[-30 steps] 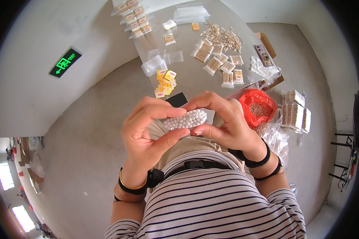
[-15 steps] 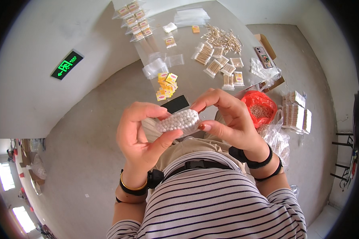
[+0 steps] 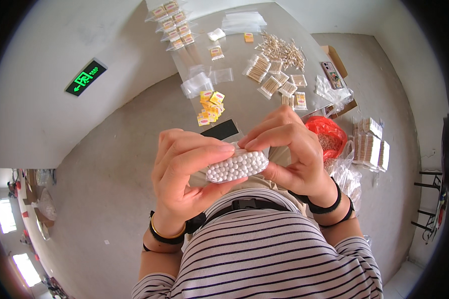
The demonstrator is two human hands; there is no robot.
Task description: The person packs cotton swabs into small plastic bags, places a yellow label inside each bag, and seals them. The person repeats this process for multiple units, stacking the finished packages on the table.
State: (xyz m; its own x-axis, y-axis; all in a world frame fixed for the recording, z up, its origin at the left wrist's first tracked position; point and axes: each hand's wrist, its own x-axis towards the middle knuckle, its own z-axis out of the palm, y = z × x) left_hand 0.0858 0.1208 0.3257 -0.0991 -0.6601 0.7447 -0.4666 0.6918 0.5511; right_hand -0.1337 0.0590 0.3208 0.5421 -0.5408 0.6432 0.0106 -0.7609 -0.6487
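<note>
Packed bundle of cotton swabs [image 3: 237,165] pinched between left hand [image 3: 184,179] and right hand [image 3: 289,149], near the chest, white tips facing up. Since a second ago, drawn a little nearer and tilted. Beyond, on the grey table [image 3: 244,107], small yellow packets [image 3: 210,107].

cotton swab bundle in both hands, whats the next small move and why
Probably lower the cotton swab bundle toward the table. The left hand and right hand pinch it from both ends, tips even, held close above the lap, away from the bagged swab packs.
</note>
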